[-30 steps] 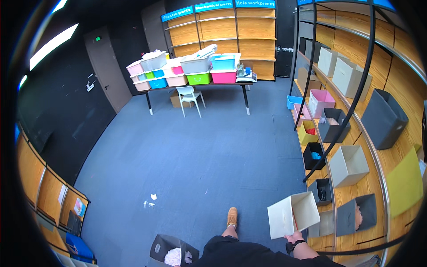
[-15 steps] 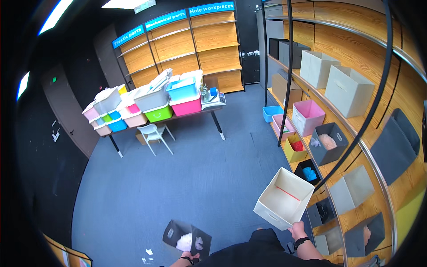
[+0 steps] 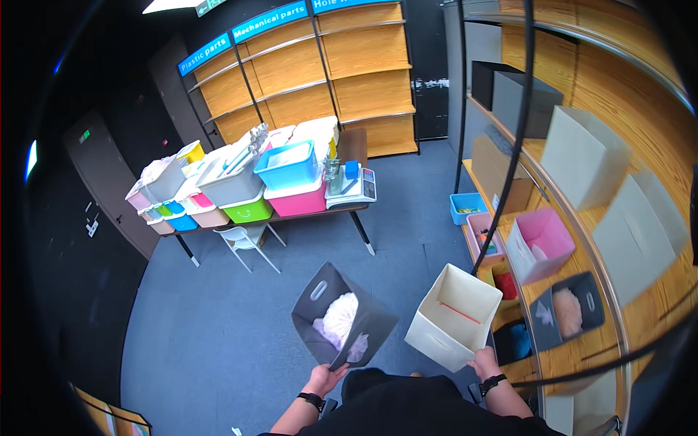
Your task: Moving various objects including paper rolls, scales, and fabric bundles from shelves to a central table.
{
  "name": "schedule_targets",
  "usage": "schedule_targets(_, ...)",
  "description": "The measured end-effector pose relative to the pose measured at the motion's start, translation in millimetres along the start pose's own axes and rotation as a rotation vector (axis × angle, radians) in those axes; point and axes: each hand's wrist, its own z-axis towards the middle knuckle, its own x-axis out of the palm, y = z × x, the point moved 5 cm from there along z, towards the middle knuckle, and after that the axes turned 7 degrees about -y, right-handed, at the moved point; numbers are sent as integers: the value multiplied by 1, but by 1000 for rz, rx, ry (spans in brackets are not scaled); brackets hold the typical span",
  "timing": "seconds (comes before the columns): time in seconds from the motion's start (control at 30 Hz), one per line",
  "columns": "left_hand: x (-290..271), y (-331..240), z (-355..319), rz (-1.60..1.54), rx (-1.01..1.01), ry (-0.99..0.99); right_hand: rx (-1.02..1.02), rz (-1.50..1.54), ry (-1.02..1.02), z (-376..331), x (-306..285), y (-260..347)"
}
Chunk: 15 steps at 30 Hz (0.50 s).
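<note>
since the earlier frame, the charcoal fabric bin [image 3: 375, 314] has moved from the lower edge of the view up to the area ahead of the person, and the left hand [image 3: 326, 378] has risen with it. the cream fabric bin [image 3: 436, 347] stays at the right hand [image 3: 484, 362].

the blue-gray floor [image 3: 218, 330] extends below both bins. the wooden storage rack [image 3: 652, 80] stands to the right and carries, among other containers, a pink fabric bin [image 3: 525, 254]. the dark-topped desk [image 3: 354, 149] stands beyond the bins and carries stacked plastic tubs, with a tabletop scale [image 3: 360, 190] at its right end. a white chair [image 3: 251, 240] stands at its near side.

the charcoal bin is tilted, opening toward the person, just left of the cream bin; a narrow gap separates them. left fingers: closed on the near lower edge, partly hidden. right fingers: pinching the near right corner of the cream bin.

the charcoal bin contains a pale pink, pleated bundle [image 3: 339, 320]. a thin red strip [image 3: 459, 313] lies inside the cream bin.
</note>
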Motion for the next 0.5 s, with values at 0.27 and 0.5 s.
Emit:
schedule_targets(0.27,181,-101,137,136,121,40,-30,57,-14,177,84,140)
schedule_targets(0.5,343,-219,301,231,107,93,-124,81,-128,295,151,265)
